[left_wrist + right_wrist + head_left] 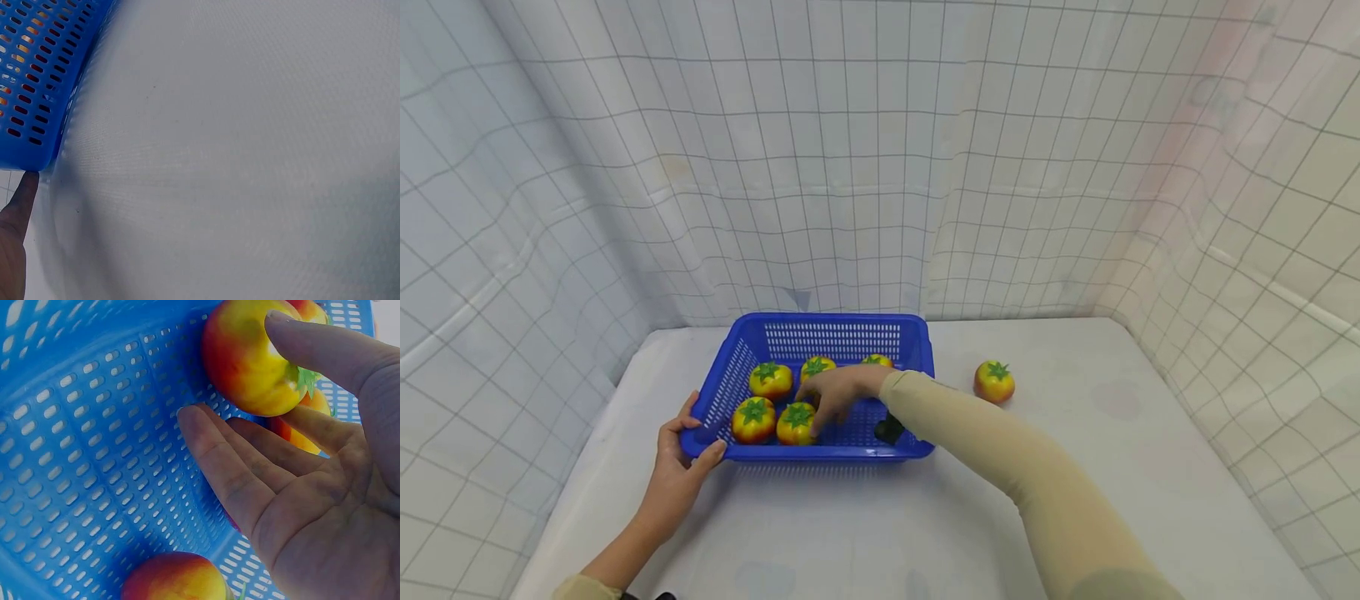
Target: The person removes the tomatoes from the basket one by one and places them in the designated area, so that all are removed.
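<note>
A blue plastic basket [835, 452] with slotted walls stands on the white table, holding several yellow-and-red tomatoes with green leafy tops. My left hand [676, 467] grips its near left corner, thumb on the front rim and fingers along the left side. Inside the basket, my right hand [838, 390] is at the front middle tomato [796, 423]. In the right wrist view the thumb [312, 344] touches this tomato [250, 362] while the other fingers stretch out rather straight below it. Another tomato [992, 382] lies on the table, right of the basket.
White grid-patterned cloth walls [850, 167] enclose the table [1075, 483] at the back and both sides. A small black device [889, 429] shows at the right wrist. The right forearm crosses the basket's near right corner.
</note>
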Demonstrator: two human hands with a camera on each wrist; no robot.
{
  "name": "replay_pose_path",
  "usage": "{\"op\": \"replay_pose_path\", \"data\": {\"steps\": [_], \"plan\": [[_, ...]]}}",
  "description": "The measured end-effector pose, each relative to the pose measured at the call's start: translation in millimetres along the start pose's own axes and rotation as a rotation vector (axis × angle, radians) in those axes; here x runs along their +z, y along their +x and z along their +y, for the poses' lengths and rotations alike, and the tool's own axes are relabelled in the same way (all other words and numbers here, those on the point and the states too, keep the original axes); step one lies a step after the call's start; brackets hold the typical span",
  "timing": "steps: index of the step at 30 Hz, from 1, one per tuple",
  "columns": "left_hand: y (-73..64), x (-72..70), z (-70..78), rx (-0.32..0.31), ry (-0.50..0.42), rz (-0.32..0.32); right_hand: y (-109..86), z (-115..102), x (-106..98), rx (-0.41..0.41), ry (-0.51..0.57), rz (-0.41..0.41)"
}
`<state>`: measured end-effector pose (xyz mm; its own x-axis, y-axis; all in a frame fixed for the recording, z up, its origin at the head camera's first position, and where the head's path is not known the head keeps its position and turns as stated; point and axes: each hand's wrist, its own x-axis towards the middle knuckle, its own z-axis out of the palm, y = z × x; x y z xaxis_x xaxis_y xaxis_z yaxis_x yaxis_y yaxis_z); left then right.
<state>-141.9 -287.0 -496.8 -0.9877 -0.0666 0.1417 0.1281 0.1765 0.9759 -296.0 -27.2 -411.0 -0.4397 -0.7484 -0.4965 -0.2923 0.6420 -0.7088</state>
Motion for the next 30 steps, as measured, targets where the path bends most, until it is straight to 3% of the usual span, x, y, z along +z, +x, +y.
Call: {"op": "replay_pose_path", "data": {"steps": [8, 30], "plan": [[-1.0, 1.1, 0.8, -0.007, 0.029, 0.007, 3.4, -3.1, -1.2, -0.011, -0.037, -0.044], [-1.5, 0.8, 1.2, -0.006, 0.006, 0.001, 7.2, 4.6, -1.6, -0.011, 0.074, -0.171]]}}
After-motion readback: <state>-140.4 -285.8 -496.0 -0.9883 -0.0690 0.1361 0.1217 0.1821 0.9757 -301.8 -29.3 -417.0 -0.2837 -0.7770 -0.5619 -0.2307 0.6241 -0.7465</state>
